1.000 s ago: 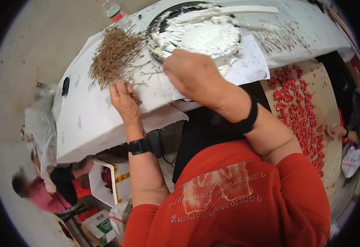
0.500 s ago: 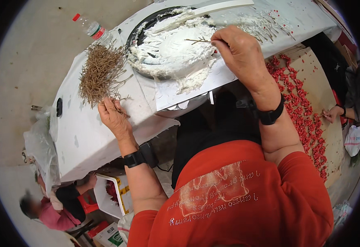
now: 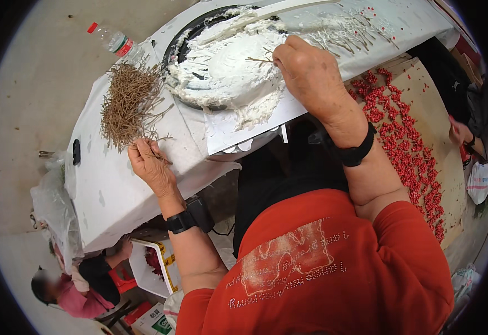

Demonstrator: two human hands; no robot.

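My right hand [image 3: 309, 78] pinches a thin brown twig [image 3: 259, 60], its forked end pointing left over the white paste [image 3: 238, 70]. Whether the twig touches the paste I cannot tell. The paste lies thick and uneven in a round black tray [image 3: 168, 53], spilling past its near edge. My left hand [image 3: 153, 166] is closed on a small brown twig [image 3: 160, 155] at the near edge of a heap of twigs [image 3: 125, 103]; its fingers partly hide what they hold.
White-tipped twigs [image 3: 347, 36] lie behind my right hand. A bottle [image 3: 113, 42] stands at the far left, with a plastic bag [image 3: 54, 190] hanging below. Red berry sprigs [image 3: 405, 151] cover a board at right, near a co-worker's hand [image 3: 460, 133]. Another person [image 3: 82, 296] sits lower left by a white box [image 3: 149, 273].
My right hand has moved a little left with its twig over the paste. My left hand stays by the heap. The co-worker's hand at right has lifted away from the board's edge.
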